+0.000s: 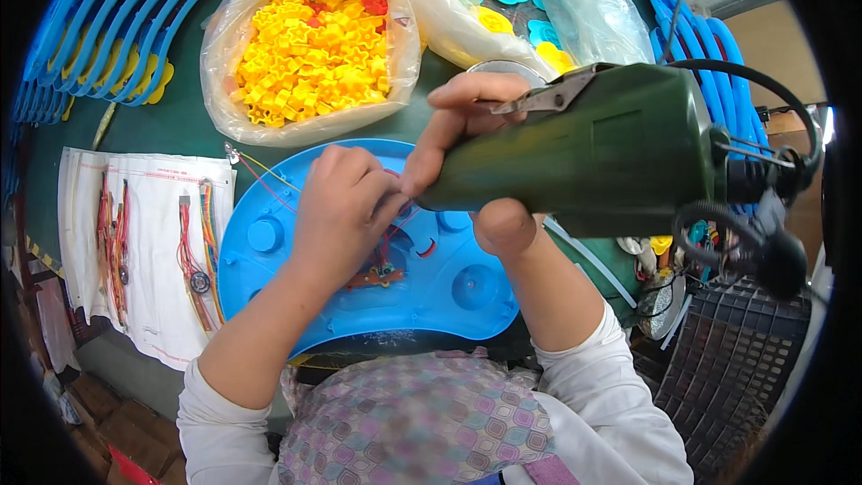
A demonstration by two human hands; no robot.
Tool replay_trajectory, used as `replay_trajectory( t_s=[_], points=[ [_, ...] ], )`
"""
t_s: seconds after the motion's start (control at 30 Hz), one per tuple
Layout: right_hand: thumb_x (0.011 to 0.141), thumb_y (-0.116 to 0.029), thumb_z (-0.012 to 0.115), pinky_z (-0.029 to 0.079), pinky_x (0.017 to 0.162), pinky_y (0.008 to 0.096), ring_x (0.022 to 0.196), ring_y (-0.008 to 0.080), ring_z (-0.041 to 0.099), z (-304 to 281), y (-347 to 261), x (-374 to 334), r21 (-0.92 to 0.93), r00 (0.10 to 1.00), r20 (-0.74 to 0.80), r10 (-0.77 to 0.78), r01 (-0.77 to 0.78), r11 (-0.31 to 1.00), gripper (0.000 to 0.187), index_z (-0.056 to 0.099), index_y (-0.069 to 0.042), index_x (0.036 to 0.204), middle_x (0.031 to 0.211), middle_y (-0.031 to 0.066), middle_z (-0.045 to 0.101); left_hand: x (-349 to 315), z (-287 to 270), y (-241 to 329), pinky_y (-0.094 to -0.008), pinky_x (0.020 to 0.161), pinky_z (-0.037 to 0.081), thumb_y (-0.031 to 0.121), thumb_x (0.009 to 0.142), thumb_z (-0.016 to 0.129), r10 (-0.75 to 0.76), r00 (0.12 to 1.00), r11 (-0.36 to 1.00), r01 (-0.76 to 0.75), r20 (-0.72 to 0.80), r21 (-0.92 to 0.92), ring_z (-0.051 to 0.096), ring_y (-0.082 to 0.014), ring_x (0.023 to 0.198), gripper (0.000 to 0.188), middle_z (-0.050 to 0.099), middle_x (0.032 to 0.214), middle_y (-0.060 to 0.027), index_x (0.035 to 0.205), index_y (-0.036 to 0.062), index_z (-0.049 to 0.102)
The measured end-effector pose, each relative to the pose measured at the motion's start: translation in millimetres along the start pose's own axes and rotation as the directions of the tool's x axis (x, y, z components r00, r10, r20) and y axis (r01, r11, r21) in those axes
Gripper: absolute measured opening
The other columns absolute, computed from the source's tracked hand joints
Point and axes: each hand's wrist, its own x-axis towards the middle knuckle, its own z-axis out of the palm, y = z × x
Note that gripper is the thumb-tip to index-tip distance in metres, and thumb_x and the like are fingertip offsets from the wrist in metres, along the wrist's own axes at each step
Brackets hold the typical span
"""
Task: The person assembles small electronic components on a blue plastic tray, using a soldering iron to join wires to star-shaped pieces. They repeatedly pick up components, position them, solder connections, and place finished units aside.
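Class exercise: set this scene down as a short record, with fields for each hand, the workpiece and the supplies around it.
Left hand: fingertips bunched above the workpiece; any grip hidden
Right hand: gripping a green tool
Workpiece: blue plastic shell
Inside shell: small orange-brown part with wires
Left side: wire bundles on a white sheet
Beyond shell: clear bag of yellow and red pieces

Obstacle: green tool (584,153) over blue panel (431,307)
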Motion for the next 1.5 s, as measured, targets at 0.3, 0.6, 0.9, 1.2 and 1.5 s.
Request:
replay_trajectory(
  t_s=[0.3,0.6,0.9,1.2,1.5],
  points=[
    [0.101,-0.062,0.048,0.057,0.064,0.0365,0.063,0.0216,0.063,-107.5,-49.9,-31.3,-0.193,0.735,-0.622,-0.271,0.191,0.962,0.071,0.048,0.002,0.132,0.072,0.0101,0.061,-7.1,-26.1,4.0,-0.0447,0.089,0.050,0.002,0.083,0.069,-0.041,0.998,0.990,0.046,0.043,-0.133,0.061,-0.0351,0.099,0.015,0.066,0.098,-0.0125,0.098,0.0035,0.067],
    [0.099,-0.037,0.069,0.056,0.065,0.0329,0.067,0.0178,0.063,-191.5,-26.7,-66.0,-0.273,0.722,-0.686,-0.091,-0.139,0.952,0.049,0.056,0.004,0.123,0.077,0.0080,0.062,-22.8,-83.8,-1.5,-0.0461,0.103,0.045,-0.002,0.078,0.069,-0.083,0.957,0.995,0.064,0.278,0.080,0.057,-0.0349,0.116,0.033,0.063,0.111,-0.0143,0.110,0.0056,0.064],
    [0.090,-0.008,0.075,0.049,0.095,0.0362,0.104,0.0237,0.061,-104.5,-26.0,-56.9,-0.915,0.735,-0.251,-0.630,0.031,0.402,0.038,0.060,0.001,0.124,0.117,0.0118,0.064,-43.0,-67.6,3.7,-0.0448,0.088,0.051,0.009,0.086,0.067,-0.048,0.934,0.944,-0.073,0.354,0.321,0.062,-0.0311,0.097,0.010,0.062,0.096,-0.0102,0.096,0.0071,0.064],
    [0.089,-0.014,0.074,0.044,0.083,0.0409,0.091,0.0316,0.054,27.1,20.2,-67.1,-0.857,0.947,0.294,0.132,0.200,0.475,0.010,0.072,-0.006,0.094,0.092,0.0106,0.059,-52.0,-71.2,22.5,-0.0474,0.080,0.052,0.019,0.098,0.062,-0.273,0.890,0.961,0.273,0.366,0.053,0.064,-0.0381,0.090,0.017,0.065,0.096,-0.0179,0.097,0.0031,0.069],
    [0.080,-0.010,0.073,0.051,0.082,0.0422,0.097,0.0308,0.060,11.1,19.5,-40.7,-0.676,0.901,0.386,-0.198,0.422,0.604,0.023,0.071,-0.010,0.103,0.102,0.0087,0.063,-33.4,-34.8,18.5,-0.0327,0.074,0.053,0.028,0.102,0.061,-0.529,0.790,0.520,0.590,0.309,-0.618,0.066,-0.0151,0.080,0.034,0.072,0.086,-0.0101,0.097,-0.0024,0.075]
  ],
)
